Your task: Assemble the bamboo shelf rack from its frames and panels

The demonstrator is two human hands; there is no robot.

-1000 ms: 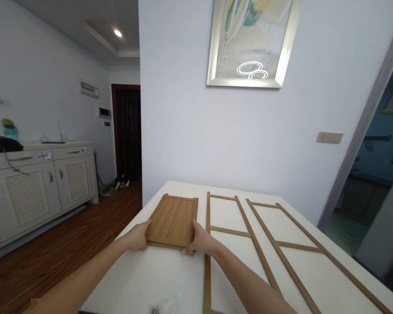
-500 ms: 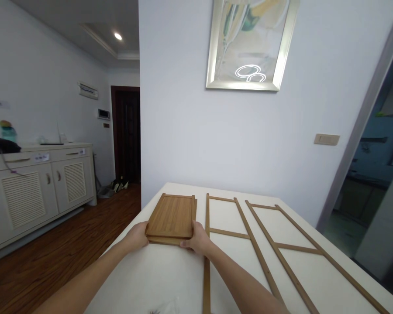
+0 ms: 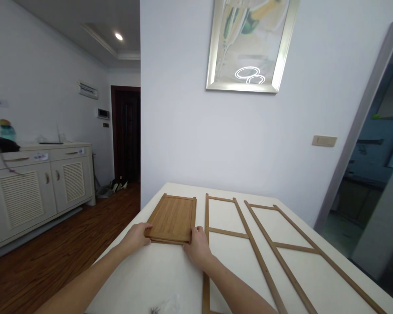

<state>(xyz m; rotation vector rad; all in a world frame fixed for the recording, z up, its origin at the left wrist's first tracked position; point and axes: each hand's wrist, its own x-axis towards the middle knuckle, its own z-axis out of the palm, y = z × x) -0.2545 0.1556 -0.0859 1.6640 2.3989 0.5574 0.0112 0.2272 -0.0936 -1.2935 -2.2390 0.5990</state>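
Observation:
A stack of brown bamboo boards [image 3: 173,218] lies on the white table [image 3: 157,274]. My left hand [image 3: 136,234] grips the stack's near left corner, fingers curled on its edge. My right hand [image 3: 196,244] rests against the near right corner, fingers closed on the edge. Right of the boards lie two long bamboo ladder-like frames, one close by [image 3: 231,233] and one farther right [image 3: 301,250], both flat on the table.
A small clear bag of metal hardware [image 3: 165,307] lies at the table's near edge. The wall with a framed picture [image 3: 249,43] stands behind the table. A white sideboard [image 3: 29,183] is at the left across the wooden floor [image 3: 62,253]. A doorway opens at the right.
The upper board was lifted slightly off the lower one half a second ago; now the stack lies flat and aligned. Both hands stay at its near corners.

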